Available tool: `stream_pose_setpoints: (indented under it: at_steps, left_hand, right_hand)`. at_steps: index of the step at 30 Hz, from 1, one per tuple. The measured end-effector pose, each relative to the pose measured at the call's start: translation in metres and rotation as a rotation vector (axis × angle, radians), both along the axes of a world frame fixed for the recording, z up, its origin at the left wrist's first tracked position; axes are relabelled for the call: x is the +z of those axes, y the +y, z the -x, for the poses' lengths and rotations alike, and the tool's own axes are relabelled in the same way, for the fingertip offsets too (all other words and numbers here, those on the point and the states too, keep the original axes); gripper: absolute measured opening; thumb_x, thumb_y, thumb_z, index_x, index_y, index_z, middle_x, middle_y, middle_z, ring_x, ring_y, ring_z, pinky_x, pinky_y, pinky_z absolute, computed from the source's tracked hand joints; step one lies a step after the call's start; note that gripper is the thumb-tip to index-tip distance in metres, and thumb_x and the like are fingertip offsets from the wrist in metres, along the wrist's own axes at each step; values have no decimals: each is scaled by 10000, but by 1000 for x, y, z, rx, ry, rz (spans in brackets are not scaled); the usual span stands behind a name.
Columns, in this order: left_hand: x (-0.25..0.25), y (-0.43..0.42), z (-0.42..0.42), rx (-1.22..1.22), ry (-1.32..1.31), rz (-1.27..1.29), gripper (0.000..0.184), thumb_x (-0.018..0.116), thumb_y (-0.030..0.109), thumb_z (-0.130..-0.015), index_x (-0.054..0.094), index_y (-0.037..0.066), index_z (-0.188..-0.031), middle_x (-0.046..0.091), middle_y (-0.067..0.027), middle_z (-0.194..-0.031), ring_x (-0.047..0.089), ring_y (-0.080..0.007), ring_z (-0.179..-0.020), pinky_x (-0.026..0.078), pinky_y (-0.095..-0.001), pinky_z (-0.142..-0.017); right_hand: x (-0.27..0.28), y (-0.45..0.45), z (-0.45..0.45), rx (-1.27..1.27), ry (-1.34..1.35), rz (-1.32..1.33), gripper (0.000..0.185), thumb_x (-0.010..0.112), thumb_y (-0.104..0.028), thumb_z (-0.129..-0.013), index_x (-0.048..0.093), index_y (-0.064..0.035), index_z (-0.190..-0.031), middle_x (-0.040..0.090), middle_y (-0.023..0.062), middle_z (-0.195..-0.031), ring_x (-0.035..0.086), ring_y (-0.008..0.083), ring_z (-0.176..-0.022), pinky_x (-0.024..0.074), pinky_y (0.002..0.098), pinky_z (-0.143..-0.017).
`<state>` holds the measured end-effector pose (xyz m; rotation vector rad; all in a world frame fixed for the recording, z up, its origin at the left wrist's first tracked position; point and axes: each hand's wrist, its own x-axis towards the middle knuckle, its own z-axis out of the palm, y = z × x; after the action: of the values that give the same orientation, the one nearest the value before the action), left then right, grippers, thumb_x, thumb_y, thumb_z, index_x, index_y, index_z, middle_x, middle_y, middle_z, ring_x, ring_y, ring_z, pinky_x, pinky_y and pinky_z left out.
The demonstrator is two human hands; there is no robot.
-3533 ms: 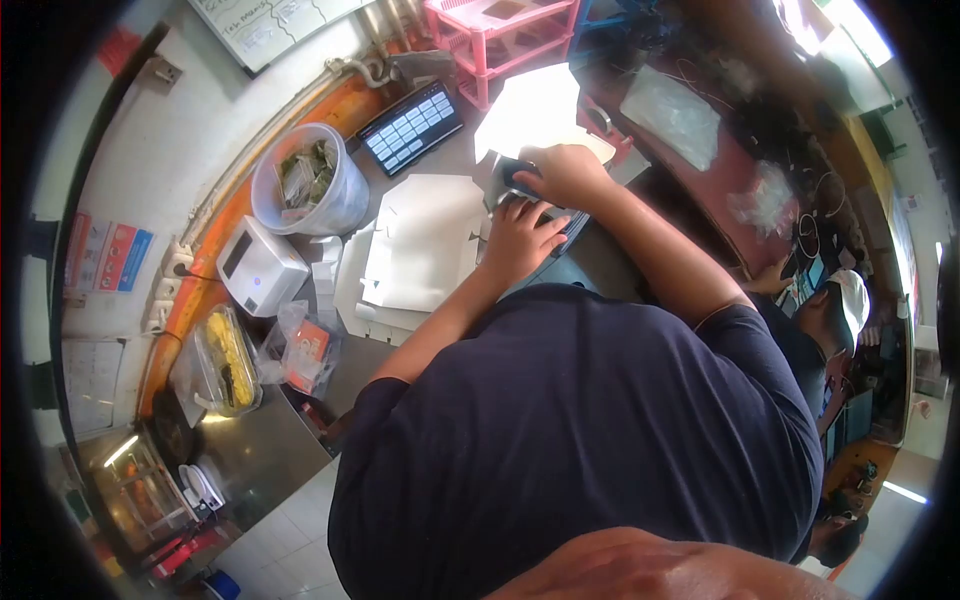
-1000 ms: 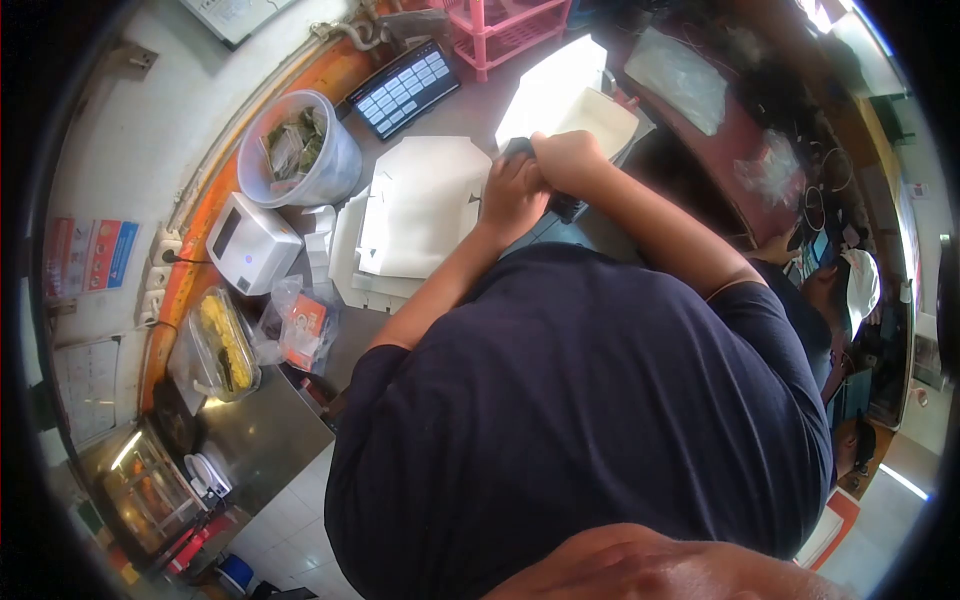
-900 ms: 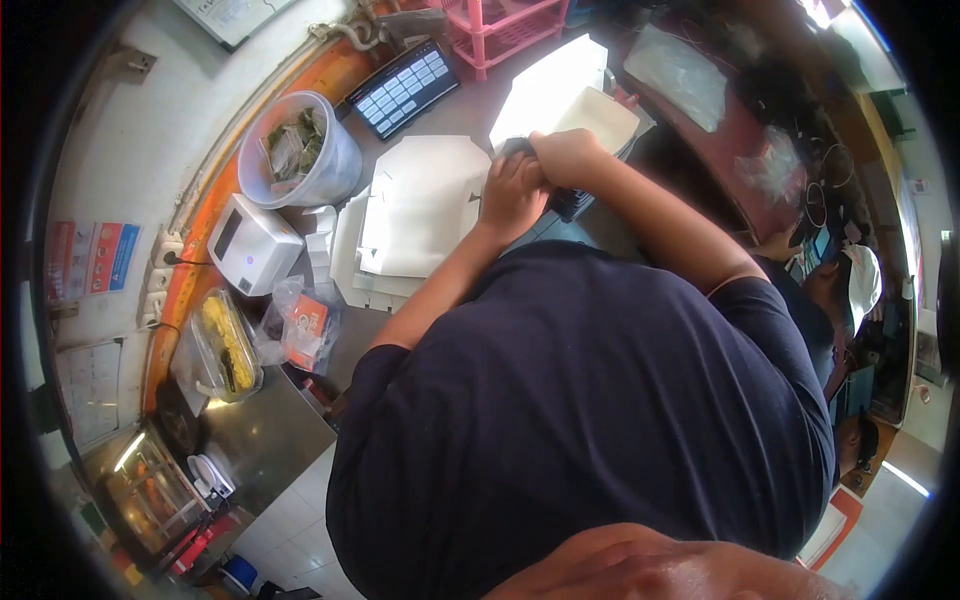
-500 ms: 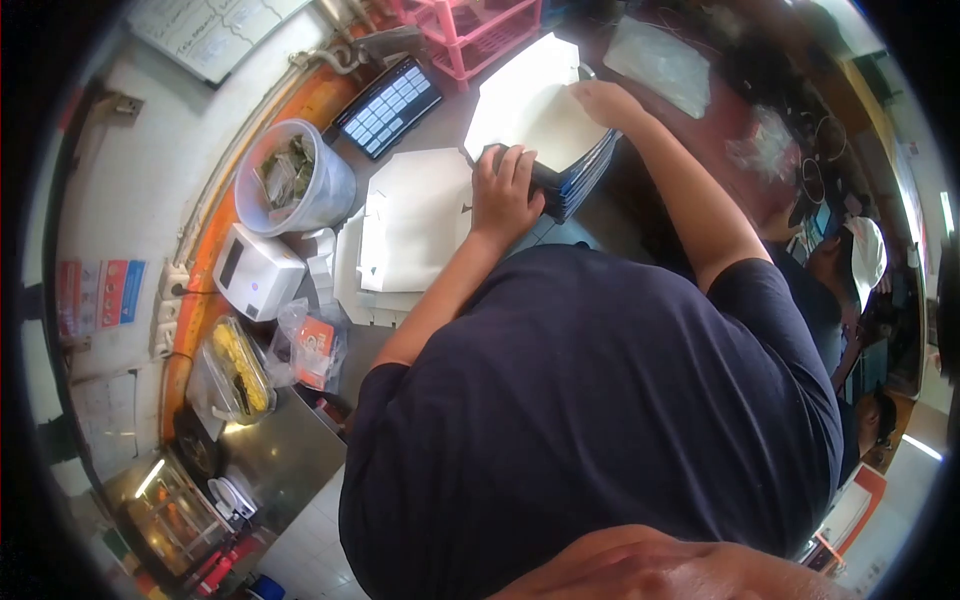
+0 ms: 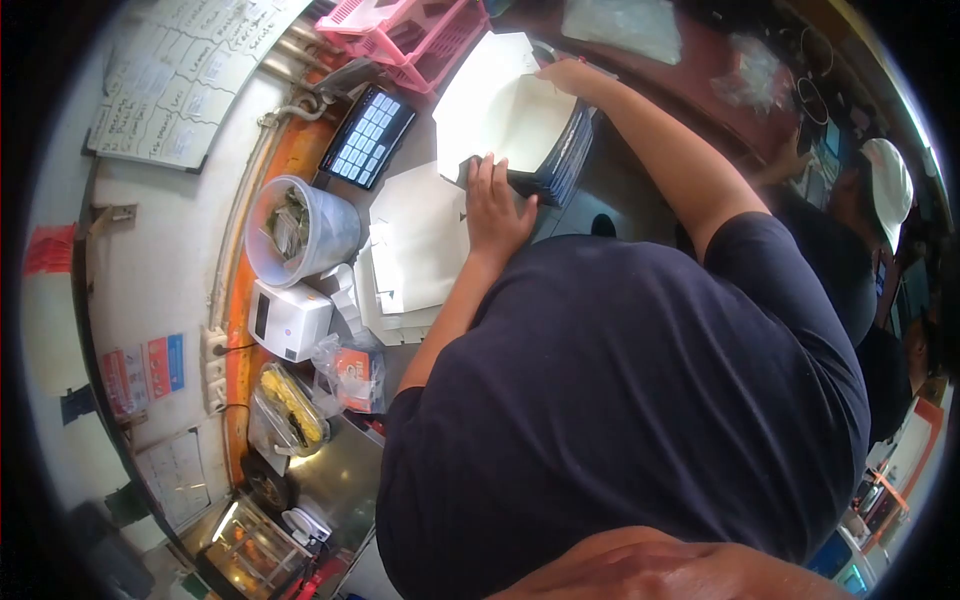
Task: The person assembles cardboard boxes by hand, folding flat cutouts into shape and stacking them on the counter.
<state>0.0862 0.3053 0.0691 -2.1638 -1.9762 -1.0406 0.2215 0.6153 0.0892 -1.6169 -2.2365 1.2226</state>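
Note:
My left hand [image 5: 495, 210] lies with its fingers spread over the near left corner of a white-lined open box [image 5: 520, 125], whose sides are dark. At that box's far right corner, the fingers of my right hand [image 5: 578, 82] are bent over the edge, and their tips are partly hidden. Dark layered edges [image 5: 565, 165] show beneath the box along its right side. To the left of my left hand, another pale unfolded carton [image 5: 415, 240] rests flat on top of further white cardboard.
Along the wall stand a tablet [image 5: 368, 137], a clear bucket [image 5: 345, 232] with wrappers, a white printer [image 5: 292, 318] and a container of yellow food [image 5: 292, 408]. A pink rack [image 5: 410, 45] is at the back. A co-worker in a white cap [image 5: 887, 185] is at the right.
My hands, together over the box a second ago, are now apart, with my right hand at the far right corner. The whole view has turned, showing more of the whiteboard.

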Motion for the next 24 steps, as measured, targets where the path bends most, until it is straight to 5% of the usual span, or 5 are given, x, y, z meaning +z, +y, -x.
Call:
stream_pose_setpoints:
  at_steps: [6, 9, 14, 19, 24]
  left_hand:
    - [-26, -1, -10, -31, -282, -68, 961, 684, 438, -1020, 152, -37, -1665, 158, -382, -1685, 208, -557, -1563, 332, -569, -1223]
    - [-37, 3, -4, -57, -419, 55, 877, 625, 400, -1071, 143, -22, -1669, 164, -379, -1687, 206, -532, -1574, 335, -536, -1220]
    - [-28, 24, -1, 17, -609, -7, 685, 548, 328, -1122, 230, -11, -1626, 329, -333, -1610, 383, -431, -1502, 360, -461, -1194]
    - [-43, 52, 24, 70, -745, 40, 429, 471, 229, -1137, 315, 20, -1478, 456, -162, -1296, 505, -230, -1062, 445, -379, -981]
    - [-38, 47, 42, 15, -803, 176, 480, 475, 276, -1136, 337, 9, -1510, 367, -223, -1515, 507, -296, -1249, 413, -406, -1111]
  right_hand:
    - [-70, 18, -2, -227, 440, 276, 396, 695, -371, -1022, 692, -92, -1302, 720, 31, -1133, 668, 135, -1034, 538, 305, -892]
    - [-4, -30, -25, -289, 641, 581, 379, 669, -367, -1040, 707, -89, -1295, 712, 44, -1172, 675, 143, -1057, 540, 324, -927]
    - [-23, -34, -30, -46, 644, 310, 419, 640, -254, -1009, 694, -6, -1342, 682, 157, -1416, 667, 306, -1263, 506, 384, -1097]
    - [-81, -22, -34, 212, 393, -355, 491, 541, -393, -1091, 641, -71, -1448, 599, 196, -1519, 558, 370, -1405, 411, 428, -1205]
    - [-4, -81, -49, -197, 595, 180, 667, 469, -571, -1105, 563, -71, -1535, 589, 220, -1523, 552, 380, -1405, 391, 423, -1204]
